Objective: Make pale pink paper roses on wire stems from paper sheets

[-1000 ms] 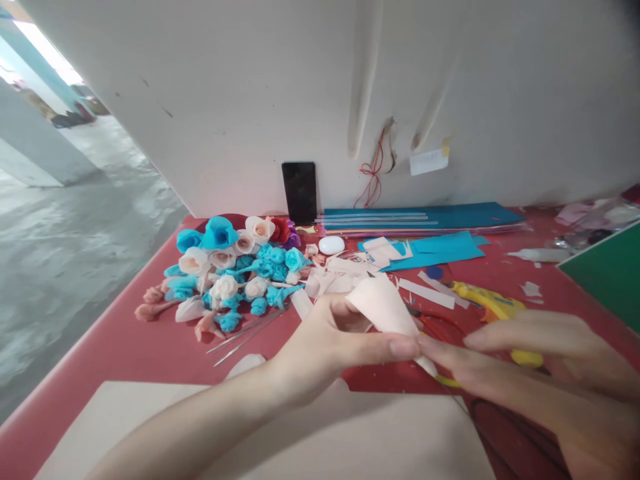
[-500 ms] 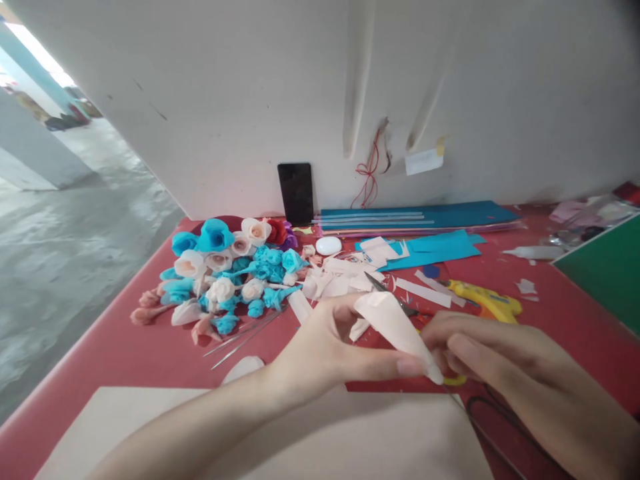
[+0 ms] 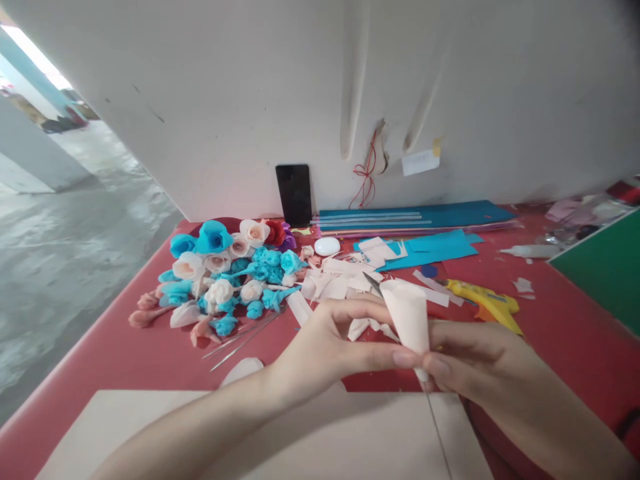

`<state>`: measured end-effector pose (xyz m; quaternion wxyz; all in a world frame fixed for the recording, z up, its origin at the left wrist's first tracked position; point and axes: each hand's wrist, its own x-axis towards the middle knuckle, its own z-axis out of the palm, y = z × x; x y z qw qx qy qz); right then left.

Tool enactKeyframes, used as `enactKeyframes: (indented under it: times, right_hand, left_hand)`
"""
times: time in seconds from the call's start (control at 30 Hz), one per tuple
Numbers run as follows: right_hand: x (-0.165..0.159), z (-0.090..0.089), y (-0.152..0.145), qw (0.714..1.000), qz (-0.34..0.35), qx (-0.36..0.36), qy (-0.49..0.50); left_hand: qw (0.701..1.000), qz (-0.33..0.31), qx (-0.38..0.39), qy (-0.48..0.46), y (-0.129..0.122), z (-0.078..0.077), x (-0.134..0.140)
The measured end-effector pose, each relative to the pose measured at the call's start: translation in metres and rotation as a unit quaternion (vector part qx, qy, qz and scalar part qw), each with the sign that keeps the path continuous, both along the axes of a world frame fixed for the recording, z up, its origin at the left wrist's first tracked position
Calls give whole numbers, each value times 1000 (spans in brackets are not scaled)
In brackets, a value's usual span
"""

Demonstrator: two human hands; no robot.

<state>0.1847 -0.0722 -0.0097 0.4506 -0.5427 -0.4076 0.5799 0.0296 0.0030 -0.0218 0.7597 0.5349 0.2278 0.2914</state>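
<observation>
A pale pink paper flower (image 3: 407,310), rolled into a cone, stands nearly upright between my hands, with a thin wire stem (image 3: 437,427) running down from its base. My left hand (image 3: 345,343) pinches the lower part of the cone between thumb and fingers. At the base, my right hand (image 3: 465,363) has thumb and fingers closed on the flower's narrow end. Behind the cone lie scissors (image 3: 373,284), mostly hidden, with a blade tip showing. Pale paper scraps (image 3: 330,283) are spread just beyond my left hand.
Finished paper flowers (image 3: 215,237) are heaped at the left beside loose wires (image 3: 240,343). A yellow glue gun (image 3: 485,303) lies to the right, near blue paper strips (image 3: 435,250). A black phone (image 3: 294,193) leans on the wall. Cream sheet (image 3: 300,440) covers the table's front.
The paper cone has turned from a slant to nearly upright, its wire now pointing down. My right hand has moved left, against the cone's base. My left hand keeps its hold.
</observation>
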Motion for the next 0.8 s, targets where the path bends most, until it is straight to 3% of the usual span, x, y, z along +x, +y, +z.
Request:
enactKeyframes:
  times: [0.17, 0.33, 0.5, 0.63, 0.73, 0.8]
  right_hand:
    - [-4, 2, 3, 1000, 0, -11, 13]
    - [5, -5, 6, 981, 27, 96, -167]
    - [8, -9, 4, 911, 64, 242, -329]
    - [15, -12, 9, 848, 7, 326, -419]
    - [31, -18, 19, 800, -53, 334, -496]
    - [46, -23, 26, 785, -90, 309, -530]
  left_hand:
    - [1000, 0, -10, -15, -1, 3, -1]
    - [998, -4, -59, -27, -2, 2, -1]
    - [996, 65, -55, -31, 2, -3, -2]
    - [992, 109, -36, -49, 5, -5, -3]
    - [991, 108, -43, -62, 6, -4, -3]
    - [991, 106, -53, -62, 6, -3, -3]
